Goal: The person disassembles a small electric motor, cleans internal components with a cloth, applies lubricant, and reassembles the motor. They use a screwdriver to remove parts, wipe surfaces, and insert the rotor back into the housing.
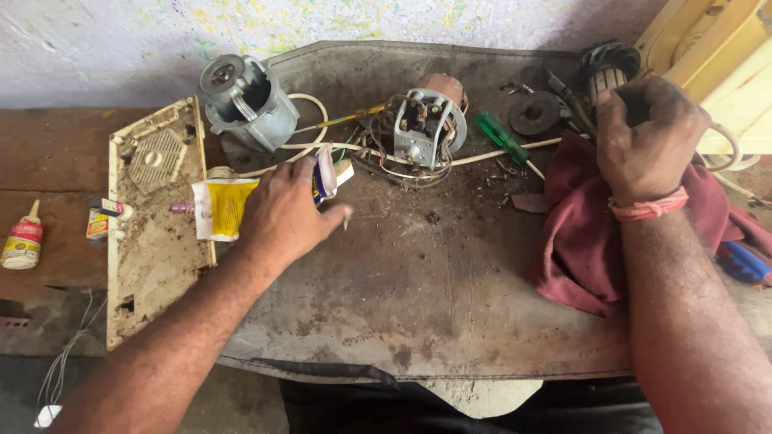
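Note:
My left hand [288, 210] rests on the dark work mat [418, 281], fingers spread, touching a small white and blue tube [326, 175] beside a yellow and white tube [221, 207]. My right hand [643, 137] is closed on a motor rotor [607, 68] with a black fan end, held over a maroon cloth [583, 233]. A grey motor housing [241, 100] stands at the back left. A metal stator frame with copper windings [430, 120] sits mid-back among white wires.
A dirty cream plastic panel [153, 241] lies at the left. A small glue bottle [24, 241] stands far left. A green screwdriver [500, 137] and a black disc [535, 112] lie near the rotor. A yellow casing [724, 56] fills the back right corner.

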